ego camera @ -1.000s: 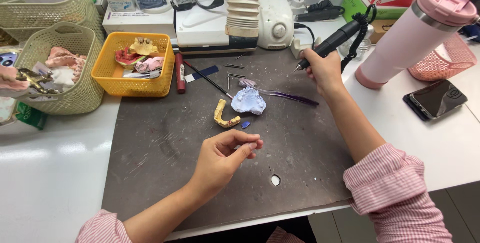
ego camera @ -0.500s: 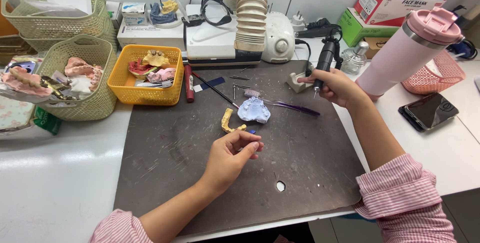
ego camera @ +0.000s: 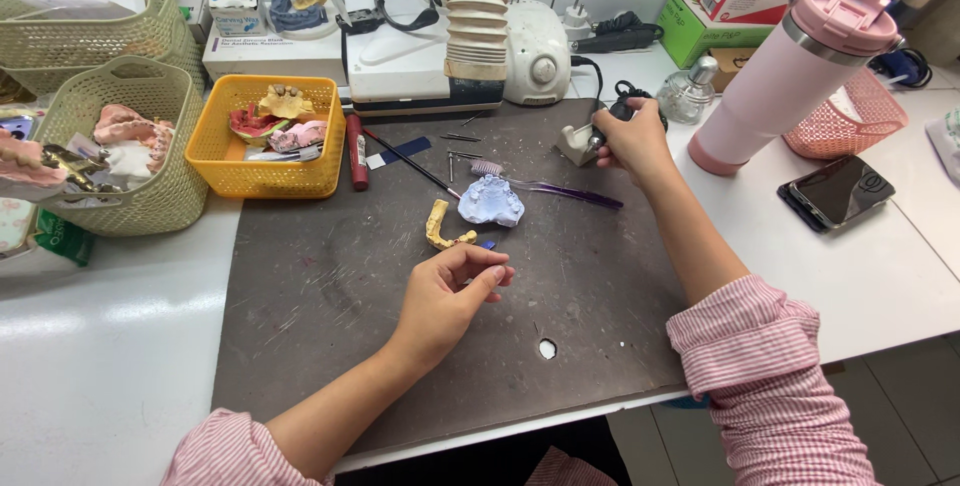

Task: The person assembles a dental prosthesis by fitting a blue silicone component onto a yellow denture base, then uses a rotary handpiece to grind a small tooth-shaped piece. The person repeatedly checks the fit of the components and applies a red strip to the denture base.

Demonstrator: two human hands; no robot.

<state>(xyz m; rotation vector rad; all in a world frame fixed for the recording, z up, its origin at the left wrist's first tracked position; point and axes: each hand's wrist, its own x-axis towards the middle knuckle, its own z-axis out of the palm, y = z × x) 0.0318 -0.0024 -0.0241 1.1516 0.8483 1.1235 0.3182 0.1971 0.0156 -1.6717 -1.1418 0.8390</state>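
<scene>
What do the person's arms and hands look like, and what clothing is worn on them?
Both arms wear a pink shirt with fine white stripes, sleeves rolled up to about the elbow, forearms bare. The left hand and right hand are bare: no gloves, and no rings or watch can be seen.

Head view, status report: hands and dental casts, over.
Left hand pinched shut, contents hidden. Right hand on black handpiece. Pale blue plaster dental cast untouched.

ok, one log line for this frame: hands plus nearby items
left hand: fingertips pinched, contents unclear | right hand: on handpiece at holder | blue dental cast, yellow cast piece: on mat
</scene>
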